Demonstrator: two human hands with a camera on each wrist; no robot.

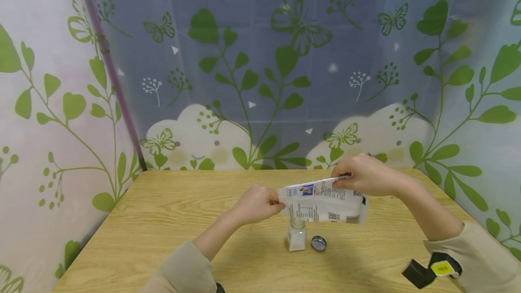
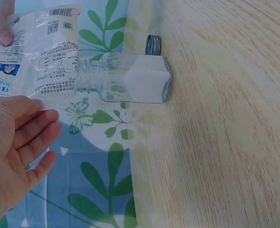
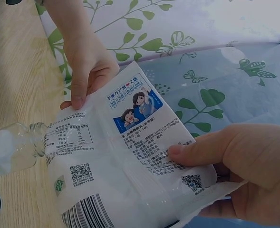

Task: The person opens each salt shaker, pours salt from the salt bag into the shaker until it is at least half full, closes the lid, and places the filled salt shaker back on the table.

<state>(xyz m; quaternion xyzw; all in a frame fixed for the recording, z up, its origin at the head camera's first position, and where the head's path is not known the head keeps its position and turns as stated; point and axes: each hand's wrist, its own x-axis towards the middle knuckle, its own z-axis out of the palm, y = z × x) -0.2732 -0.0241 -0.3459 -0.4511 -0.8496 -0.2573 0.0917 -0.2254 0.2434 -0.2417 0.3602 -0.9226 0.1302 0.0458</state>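
Observation:
A white printed salt bag (image 1: 321, 202) is held sideways over the mouth of a small glass jar (image 1: 296, 238). White salt (image 2: 147, 79) fills the lower part of the jar, which stands upright on the table. My left hand (image 1: 257, 203) pinches the bag's left end between thumb and forefinger, the other fingers loosely bent in the left wrist view. My right hand (image 1: 364, 174) grips the bag's upper right edge, thumb on the printed face and fingers behind. In the head view the bag's lower edge overlaps the jar's neck. Just right of the jar lies a dark metal lid (image 1: 319, 243).
The wooden table (image 1: 171, 220) runs back to a hanging cloth (image 1: 252, 80) printed with leaves and butterflies. Similar printed cloth (image 1: 49, 116) closes off the left and right sides. A black wrist device (image 1: 431, 270) with a yellow label sits on the right sleeve.

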